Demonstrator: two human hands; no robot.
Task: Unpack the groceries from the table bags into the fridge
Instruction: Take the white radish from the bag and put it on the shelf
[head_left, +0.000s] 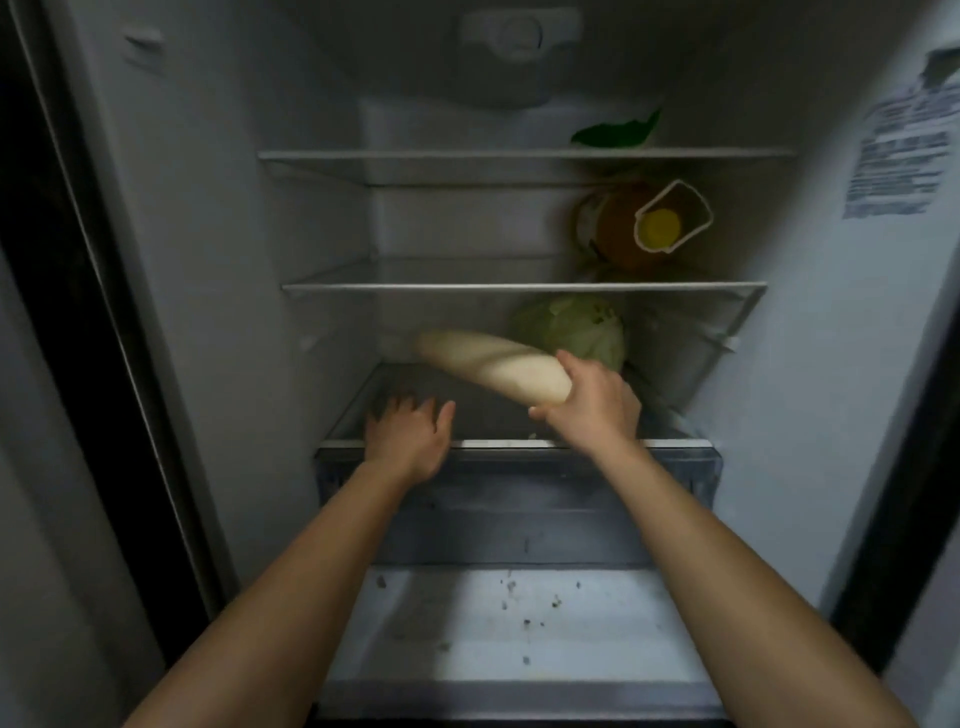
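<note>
I look into an open fridge. My right hand (592, 402) grips the thick end of a long white radish (483, 364), which points left and back over the lowest glass shelf (405, 444). Behind the radish a green cabbage (576, 325) sits on that shelf at the right. My left hand (408, 431) is open with spread fingers at the shelf's front edge, holding nothing.
An oil bottle with a yellow cap (644, 223) stands on the middle shelf at the right. Something green (615, 132) lies on the top shelf. Below the lowest shelf is a drawer front (519, 499), and beneath it a white floor with crumbs (519, 618).
</note>
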